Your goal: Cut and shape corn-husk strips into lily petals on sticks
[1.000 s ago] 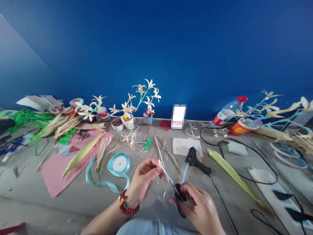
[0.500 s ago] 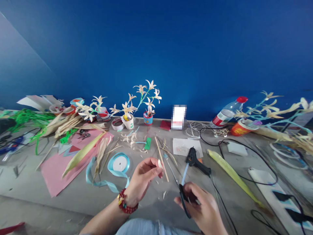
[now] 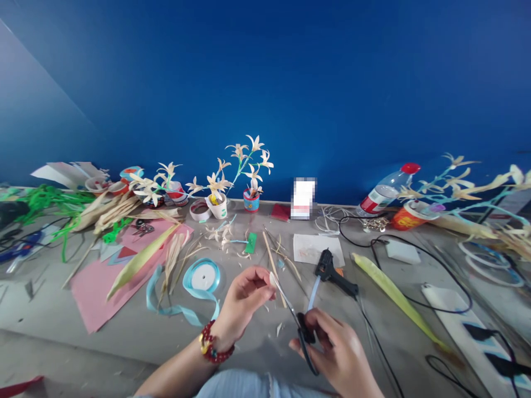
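My left hand (image 3: 251, 293), with a red bead bracelet on its wrist, pinches a small pale petal-like piece (image 3: 272, 279) between thumb and fingertips. My right hand (image 3: 332, 345) grips black-handled scissors (image 3: 306, 337). Their metal blades point up and left, and the tips reach the pale piece. Whether the blades are cutting into it I cannot tell. Beneath the hands a thin wooden stick (image 3: 274, 260) and pale scraps (image 3: 279, 330) lie on the grey table. A black glue gun (image 3: 332, 273) rests just beyond my right hand, a pale blue glue stick in its back.
A roll of blue ribbon (image 3: 202, 276) and pink paper (image 3: 97, 293) lie to the left. Husk flowers stand in small cups (image 3: 217, 207) along the wall. To the right are a corn husk (image 3: 394, 293), a bottle (image 3: 385, 190), cables and a power strip (image 3: 460, 326).
My right hand has brought the scissors a little left, so the blades now meet the pale piece. My left hand has hardly moved.
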Demonstrator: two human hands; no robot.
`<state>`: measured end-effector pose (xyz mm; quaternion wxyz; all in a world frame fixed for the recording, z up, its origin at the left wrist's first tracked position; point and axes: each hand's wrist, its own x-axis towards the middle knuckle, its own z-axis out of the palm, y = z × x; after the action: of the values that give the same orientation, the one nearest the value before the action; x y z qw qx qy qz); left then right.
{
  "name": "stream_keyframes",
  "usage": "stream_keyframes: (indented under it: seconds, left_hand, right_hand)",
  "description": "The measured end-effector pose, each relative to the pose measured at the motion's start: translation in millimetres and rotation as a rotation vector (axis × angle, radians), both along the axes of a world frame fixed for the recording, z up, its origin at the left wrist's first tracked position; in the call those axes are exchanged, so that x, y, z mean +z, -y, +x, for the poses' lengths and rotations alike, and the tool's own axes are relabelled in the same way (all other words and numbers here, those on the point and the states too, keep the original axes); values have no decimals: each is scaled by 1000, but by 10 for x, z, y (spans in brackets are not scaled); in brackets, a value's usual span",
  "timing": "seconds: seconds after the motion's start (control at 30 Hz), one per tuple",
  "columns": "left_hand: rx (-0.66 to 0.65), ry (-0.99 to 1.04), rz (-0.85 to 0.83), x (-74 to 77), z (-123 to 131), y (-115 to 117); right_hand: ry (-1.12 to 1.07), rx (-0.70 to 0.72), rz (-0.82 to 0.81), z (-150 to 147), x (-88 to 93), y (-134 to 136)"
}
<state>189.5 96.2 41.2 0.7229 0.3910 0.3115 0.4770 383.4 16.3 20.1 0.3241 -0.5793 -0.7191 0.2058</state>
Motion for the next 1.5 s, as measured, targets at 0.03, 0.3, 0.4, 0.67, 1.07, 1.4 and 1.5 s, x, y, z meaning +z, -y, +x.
stream_keyframes:
  seconds: [0.03,0.3,0.4,0.67,1.07,1.4,1.5]
  left_hand:
    - [1,-4,6,3,1,2]
    - [-65,-39,60,-36,-14,16]
    - [-89,-48,69,-49,-28,17]
    - [-95,-60,52,-79,-45,12]
    - [-117,-56,23,-61,-44,8]
    - [-134,-124,39,-30,-74,2]
    - [-120,-58,-12,-23,-59,-2]
  right_hand:
    - [0,2,-3,-2,0,-1]
    - [-14,7,-31,4,0,16]
    - [-26,3,-46,5,-6,26]
    - [-52,-10,-92,-1,10,20]
    - [-100,-27,-141,15,14,13]
    - [-149,-66,-73,7,30,9]
    - [-196,-64,-45,33,21,11]
